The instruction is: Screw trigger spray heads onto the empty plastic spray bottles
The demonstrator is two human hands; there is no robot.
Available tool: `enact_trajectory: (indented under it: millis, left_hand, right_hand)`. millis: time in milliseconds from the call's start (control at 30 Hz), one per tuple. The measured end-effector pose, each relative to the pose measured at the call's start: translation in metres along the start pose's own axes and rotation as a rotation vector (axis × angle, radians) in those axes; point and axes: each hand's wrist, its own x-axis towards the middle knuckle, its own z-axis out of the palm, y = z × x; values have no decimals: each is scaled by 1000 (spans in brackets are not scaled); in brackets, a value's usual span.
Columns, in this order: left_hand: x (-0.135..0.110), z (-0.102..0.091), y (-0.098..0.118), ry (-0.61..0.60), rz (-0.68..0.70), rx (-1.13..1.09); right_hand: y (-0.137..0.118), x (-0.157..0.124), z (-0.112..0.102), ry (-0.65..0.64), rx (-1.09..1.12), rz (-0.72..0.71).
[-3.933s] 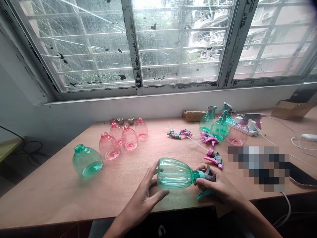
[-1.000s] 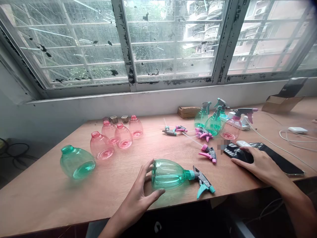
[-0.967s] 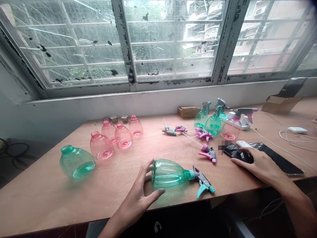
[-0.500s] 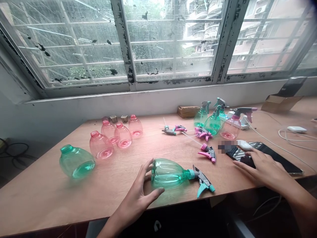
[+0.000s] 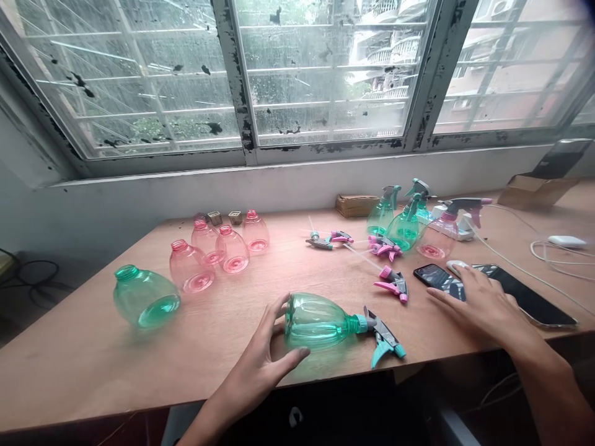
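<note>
A green spray bottle (image 5: pixel 320 322) lies on its side near the front edge of the wooden table (image 5: pixel 93 359), with its grey and teal trigger head (image 5: pixel 383 342) screwed on. My left hand (image 5: pixel 263 365) cups the bottle's base, thumb and fingers spread around it. My right hand (image 5: pixel 483 305) lies flat with fingers stretched out, their tips on a black phone (image 5: pixel 439 279). It holds nothing.
An uncapped green bottle (image 5: pixel 145 297) and several pink bottles (image 5: pixel 218 248) stand at the left. Loose pink trigger heads (image 5: pixel 393 285) lie mid-table. Assembled spray bottles (image 5: pixel 404 223) stand at the back right. A second phone (image 5: pixel 530 303), cables and a cardboard box (image 5: pixel 534 189) are further right.
My right hand let go of the trigger head and went right to the phone. In the last second it slid slightly back over the screen. My left hand stayed on the bottle.
</note>
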Motion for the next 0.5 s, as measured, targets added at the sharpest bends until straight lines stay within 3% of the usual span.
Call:
enact_trajectory:
  millis: [333,500]
  left_hand:
    - [0,0,0,-2,-17,13]
    - [1,0,0,-5,-22,5]
  right_hand:
    - [24,-7,-12,-104,-69,117]
    - [-11,-25,-22,18,-5,-27]
